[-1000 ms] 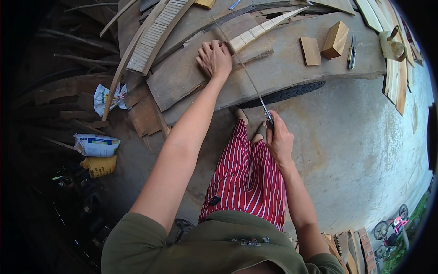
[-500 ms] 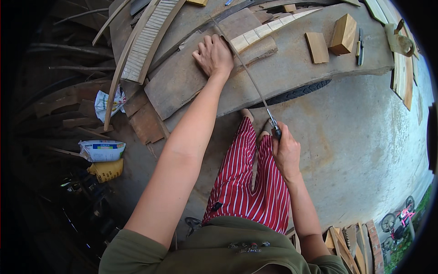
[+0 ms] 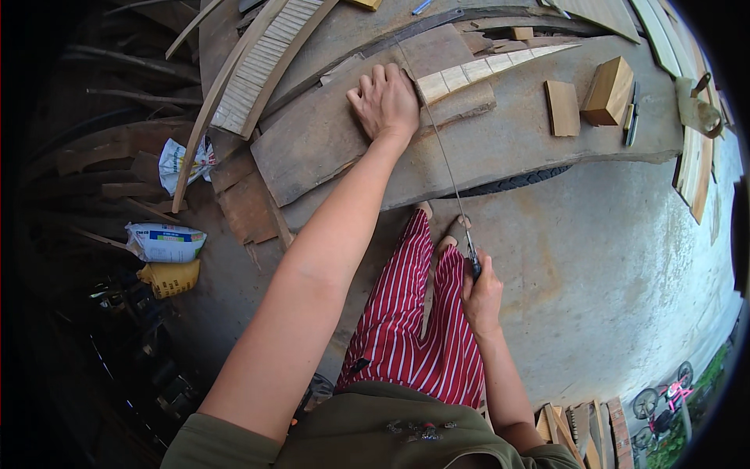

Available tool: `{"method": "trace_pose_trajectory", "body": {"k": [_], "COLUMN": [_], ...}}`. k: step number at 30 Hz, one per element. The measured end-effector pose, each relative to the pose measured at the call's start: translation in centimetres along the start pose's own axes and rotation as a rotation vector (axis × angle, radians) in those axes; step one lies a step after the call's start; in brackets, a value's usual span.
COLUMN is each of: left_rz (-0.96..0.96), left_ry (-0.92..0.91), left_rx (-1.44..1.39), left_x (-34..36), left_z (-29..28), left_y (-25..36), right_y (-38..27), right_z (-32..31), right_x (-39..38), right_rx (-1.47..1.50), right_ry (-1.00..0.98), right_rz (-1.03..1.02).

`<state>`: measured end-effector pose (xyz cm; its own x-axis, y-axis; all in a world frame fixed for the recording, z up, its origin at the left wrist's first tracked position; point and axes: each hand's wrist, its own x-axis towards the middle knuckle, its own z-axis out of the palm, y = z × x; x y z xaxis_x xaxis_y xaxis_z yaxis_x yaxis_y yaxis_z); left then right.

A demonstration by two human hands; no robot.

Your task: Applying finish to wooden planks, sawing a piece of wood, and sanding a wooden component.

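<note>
My left hand (image 3: 387, 105), fingers curled, presses on a grey-brown board (image 3: 301, 148), at the left end of a pale, segmented, tapering wood strip (image 3: 465, 76); what lies under the fingers is hidden. A long thin saw blade (image 3: 446, 162) crosses the strip just right of these fingers, running toward my body. My right hand (image 3: 482, 293) is closed round the saw's dark handle (image 3: 474, 266), beyond the near edge of the work surface. A small flat wood piece (image 3: 562, 108), a wood block (image 3: 609, 94) and narrow hand tools (image 3: 630, 117) lie to the right.
A curved slatted piece (image 3: 258, 70) lies at upper left beside scrap boards (image 3: 250, 207) and stacked sacks (image 3: 166, 241). A tyre (image 3: 516, 181) shows under the work surface. A pale container with handle (image 3: 695, 109) stands right, a pink bicycle (image 3: 664, 399) lower right.
My right hand has drawn the saw back toward my body, lower in the picture. My left hand keeps its place beside the blade; the whole view has shifted slightly.
</note>
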<state>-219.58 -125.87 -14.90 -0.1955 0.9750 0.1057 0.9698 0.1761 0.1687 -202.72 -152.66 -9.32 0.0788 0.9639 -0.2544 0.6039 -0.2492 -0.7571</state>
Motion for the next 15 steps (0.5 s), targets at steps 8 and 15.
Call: {"method": "trace_pose_trajectory", "body": {"k": [8, 15], "left_rz": [0.025, 0.007], "left_ry": [0.017, 0.014], "left_rx": [0.016, 0.004], "left_x": [0.0, 0.1], "left_z": [0.0, 0.0], "left_y": [-0.1, 0.1], "right_y": [0.7, 1.5], "right_z": [3.8, -0.2], "right_x": [8.1, -0.9], "right_rx": [0.005, 0.046], "right_ry": [-0.007, -0.008], "right_rz": [-0.041, 0.018]}}
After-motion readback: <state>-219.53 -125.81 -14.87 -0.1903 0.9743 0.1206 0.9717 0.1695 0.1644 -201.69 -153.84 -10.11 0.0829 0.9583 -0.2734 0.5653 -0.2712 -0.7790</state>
